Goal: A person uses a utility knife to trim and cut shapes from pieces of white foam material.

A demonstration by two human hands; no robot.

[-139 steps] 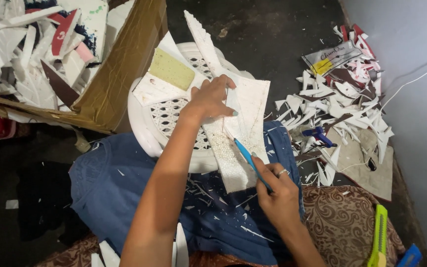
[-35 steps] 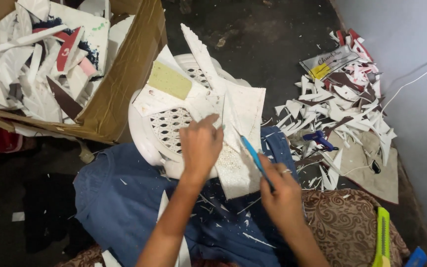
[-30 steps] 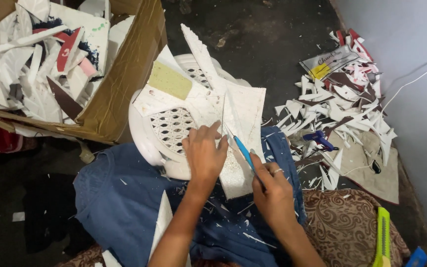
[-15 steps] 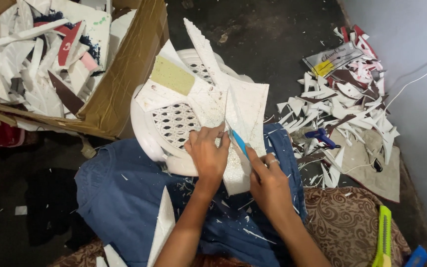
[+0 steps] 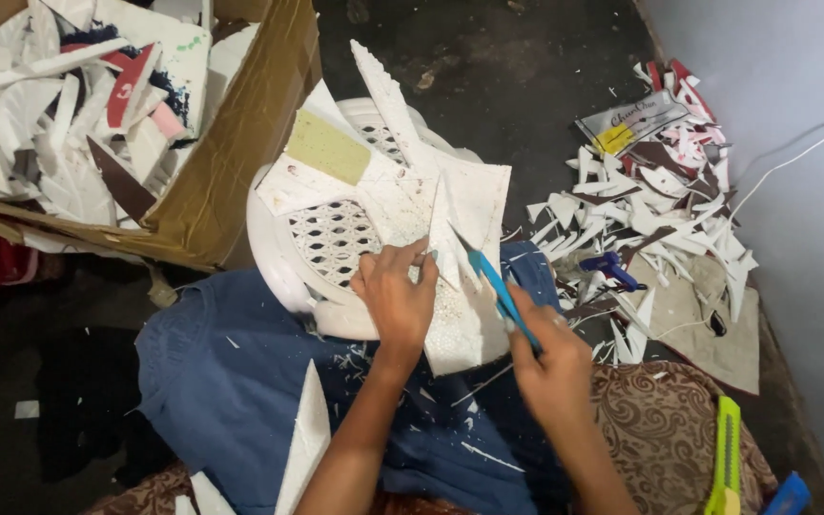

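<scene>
A white foam sheet [image 5: 474, 205] lies on a round white perforated plastic stool seat [image 5: 321, 243] over my lap. My left hand [image 5: 395, 298] presses on the sheet and pinches a thin strip rising from it. My right hand [image 5: 550, 353] grips a blue craft knife [image 5: 493, 286], its blade tip on the sheet just right of my left fingers. A yellow-green rectangular patch [image 5: 326, 148] and a long pointed white offcut [image 5: 388, 91] rest on the far part of the seat.
A cardboard box [image 5: 231, 143] full of white and red offcuts stands at upper left. A heap of white scraps [image 5: 660, 219] lies on the floor at right, with a blue tool [image 5: 612, 270] in it. A yellow-green cutter [image 5: 725, 458] lies on the patterned cushion [image 5: 660, 429]. Blue cloth [image 5: 231, 372] covers my lap.
My left hand has slid back from the middle of the seat to its near edge. My right hand brought the knife in from the sheet's right side to beside my left fingers.
</scene>
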